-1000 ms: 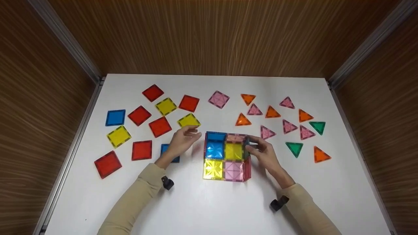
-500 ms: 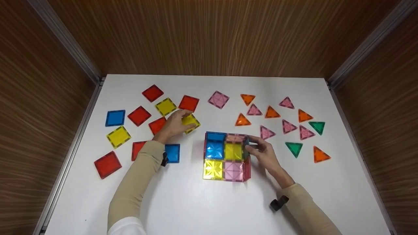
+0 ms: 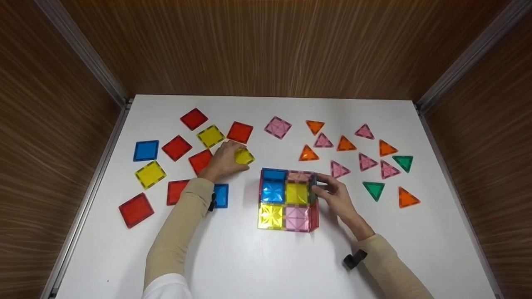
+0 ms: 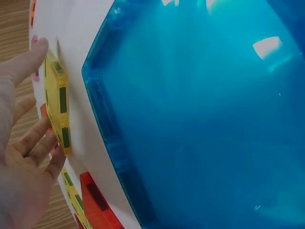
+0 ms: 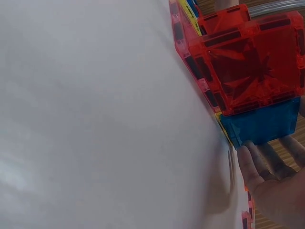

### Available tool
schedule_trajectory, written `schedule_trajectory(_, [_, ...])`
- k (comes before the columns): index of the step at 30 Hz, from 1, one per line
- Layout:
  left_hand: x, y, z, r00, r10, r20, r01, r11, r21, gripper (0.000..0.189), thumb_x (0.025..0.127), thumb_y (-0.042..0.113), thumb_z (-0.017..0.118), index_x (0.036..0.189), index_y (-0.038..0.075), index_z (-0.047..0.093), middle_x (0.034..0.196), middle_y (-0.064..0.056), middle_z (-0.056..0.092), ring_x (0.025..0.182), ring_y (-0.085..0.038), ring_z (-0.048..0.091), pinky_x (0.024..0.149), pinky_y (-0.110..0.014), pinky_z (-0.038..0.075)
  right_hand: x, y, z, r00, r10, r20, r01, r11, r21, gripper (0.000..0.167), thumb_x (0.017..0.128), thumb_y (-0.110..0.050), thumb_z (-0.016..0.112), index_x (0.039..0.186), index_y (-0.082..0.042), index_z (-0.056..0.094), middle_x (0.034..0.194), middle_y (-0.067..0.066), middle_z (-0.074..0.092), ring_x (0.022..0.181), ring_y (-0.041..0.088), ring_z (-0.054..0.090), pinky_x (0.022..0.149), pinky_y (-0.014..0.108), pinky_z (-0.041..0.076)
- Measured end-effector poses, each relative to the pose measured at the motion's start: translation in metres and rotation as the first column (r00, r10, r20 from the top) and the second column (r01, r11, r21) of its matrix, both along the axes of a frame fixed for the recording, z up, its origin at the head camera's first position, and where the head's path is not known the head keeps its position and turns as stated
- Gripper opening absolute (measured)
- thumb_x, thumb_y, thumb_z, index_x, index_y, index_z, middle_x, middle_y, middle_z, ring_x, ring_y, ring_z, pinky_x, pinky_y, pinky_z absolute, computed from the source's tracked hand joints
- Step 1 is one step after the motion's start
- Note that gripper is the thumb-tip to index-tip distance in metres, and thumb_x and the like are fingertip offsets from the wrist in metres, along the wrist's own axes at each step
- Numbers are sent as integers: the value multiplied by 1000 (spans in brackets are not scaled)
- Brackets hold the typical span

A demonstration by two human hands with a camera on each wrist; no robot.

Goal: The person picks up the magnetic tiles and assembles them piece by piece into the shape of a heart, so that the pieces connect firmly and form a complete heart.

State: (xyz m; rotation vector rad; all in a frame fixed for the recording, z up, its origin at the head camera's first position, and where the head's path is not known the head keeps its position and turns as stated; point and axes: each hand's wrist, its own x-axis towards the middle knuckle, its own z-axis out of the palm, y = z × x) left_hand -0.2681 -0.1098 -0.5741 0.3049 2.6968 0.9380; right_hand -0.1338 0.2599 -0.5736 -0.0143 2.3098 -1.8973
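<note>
Left hand (image 3: 226,161): since a second ago, yours shifts from beside the built block (image 3: 287,202) toward 11 o'clock, onto the yellow square tile (image 3: 245,156).
Left fingers: your thumb and curled fingers hold that tile at opposite sides; whether it is off the white table (image 3: 266,265), you cannot tell.
Yellow tile to block: with 12 o'clock pointing away from you, the block lies between 4 and 5 o'clock from the tile, near but not touching.
Tile's axis: square, so you have no long axis; one corner points toward 3 o'clock, its edges aslant to the block's.
Nearer hand: your left; your right hand (image 3: 338,198) stays across the block, at its 2 o'clock corner.
Right fingers: they touch the blue side tile (image 5: 259,124); whether the thumb pinches it, you cannot tell.
Tile's neighbours: you have a red square tile (image 3: 240,132) just beyond at 12 o'clock, a blue square tile (image 3: 222,195) at 7.
</note>
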Motion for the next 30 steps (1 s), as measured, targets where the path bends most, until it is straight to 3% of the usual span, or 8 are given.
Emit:
schedule_trajectory(7, [1, -1, 1, 1000, 2, 13, -2, 1000, 12, 58, 93, 34, 81, 144, 17, 60, 148, -8, 51, 133, -28, 48, 120, -46, 45, -1, 1, -1, 1000, 5, 11, -5, 1000, 20, 49, 102, -21, 72, 148, -11, 59, 149, 14, 61, 119, 9, 65, 97, 19, 57])
schedule_trajectory(11, [10, -2, 7, 997, 50, 53, -54, 995, 82, 59, 94, 37, 80, 146, 18, 58, 149, -8, 49, 135, -28, 47, 121, -47, 45, -1, 1, -1, 1000, 3, 10, -3, 1000, 23, 49, 102, -22, 72, 148, -11, 59, 148, 13, 62, 120, 9, 64, 97, 18, 56])
schedule_trajectory(15, [23, -5, 13, 994, 84, 71, -96, 977, 193, 60, 94, 38, 80, 146, 18, 59, 149, -10, 51, 137, -30, 50, 121, -48, 46, -2, 1, -2, 1000, 2, 6, -3, 1000, 25, 49, 102, -20, 72, 147, -9, 59, 147, 15, 62, 119, 9, 64, 96, 18, 57])
schedule_trajectory(18, [38, -7, 16, 985, 127, 115, -155, 945, 288, 57, 94, 36, 81, 145, 19, 61, 148, -11, 53, 135, -31, 53, 114, -45, 52, -2, 0, -2, 1000, 5, 10, -5, 1000, 28, 49, 101, -20, 72, 147, -8, 59, 147, 16, 62, 119, 12, 65, 95, 19, 58])
schedule_trajectory(24, [78, -10, 18, 955, 177, 239, -271, 847, 458, 53, 96, 34, 79, 144, 17, 62, 146, -10, 60, 123, -29, 63, 94, -32, 62, -2, 0, 0, 1000, 2, 25, -3, 1000, 30, 51, 101, -21, 73, 148, -9, 59, 148, 15, 62, 122, 18, 63, 95, 20, 58])
schedule_trajectory(30, [118, -5, 13, 930, 212, 299, -345, 783, 517, 50, 97, 36, 76, 143, 18, 64, 145, -6, 65, 128, -25, 62, 101, -33, 59, -2, 1, 0, 1000, -1, 25, 0, 1000, 32, 51, 101, -23, 73, 148, -10, 59, 149, 14, 61, 125, 21, 61, 96, 19, 57])
